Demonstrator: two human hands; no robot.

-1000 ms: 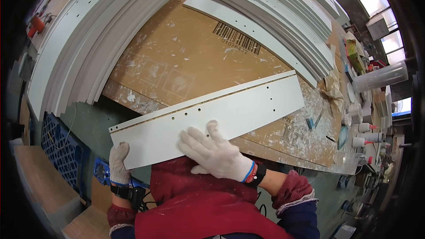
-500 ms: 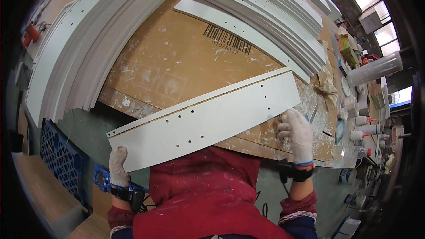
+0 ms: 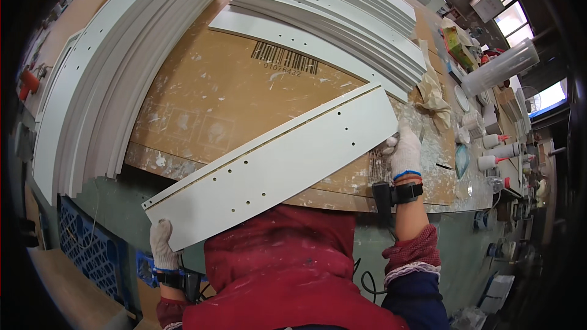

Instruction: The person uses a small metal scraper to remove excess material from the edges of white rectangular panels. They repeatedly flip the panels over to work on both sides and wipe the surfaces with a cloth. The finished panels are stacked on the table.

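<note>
A long white panel (image 3: 287, 153) with a groove along its far edge and several drilled holes lies slanting in front of me, its left end nearer and its right end over the table. My left hand (image 3: 162, 244), in a white knit glove, is closed on the panel's near left corner, thumb on top and other fingers hidden beneath. At the right end, my gloved right hand (image 3: 406, 151) has its fingers curled against the corner and lower edge, partly out of sight.
Stacked white panels (image 3: 116, 67) stand at the left; more panels (image 3: 330, 18) lie at the far side. Brown cardboard (image 3: 202, 79) covers the table. Crumpled paper (image 3: 433, 101), a clear tube (image 3: 500, 67) and red-tipped bottles (image 3: 493, 141) are on the right. A blue plastic pallet (image 3: 92, 244) sits lower left.
My right hand has moved up to the panel's right end and closed on it. The panel has tilted more steeply, its left end lower. The whole view has shifted a little.
</note>
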